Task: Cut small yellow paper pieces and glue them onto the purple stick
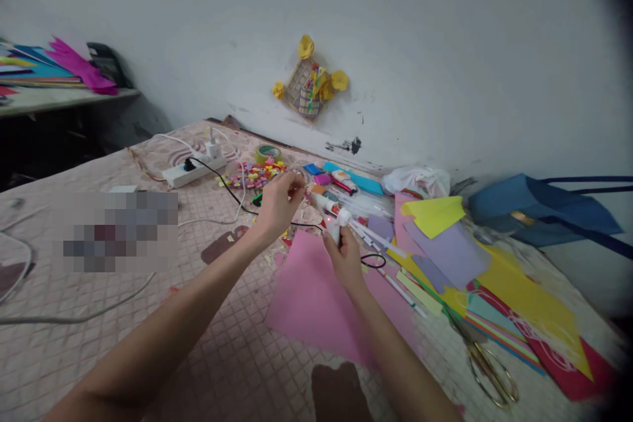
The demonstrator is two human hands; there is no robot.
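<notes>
Right hand (347, 258), centre frame — gripping white glue gun (333, 229). Left hand (277, 206) just left, narrow pinch — can't tell on what. Pink sheet (314, 300) lower centre.

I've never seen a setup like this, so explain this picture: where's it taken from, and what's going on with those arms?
There's no machine here. The bare arms belong to a person whose head-worn camera looks forward and down. Their right hand holds a white gun-shaped tool with a red light, apparently a glue gun. Their left hand is near its front end; whether it holds anything is unclear. Below lies a flat pink paper sheet on a pale, grid-patterned tablecloth, with gold-handled scissors and a white power strip farther out.
</notes>
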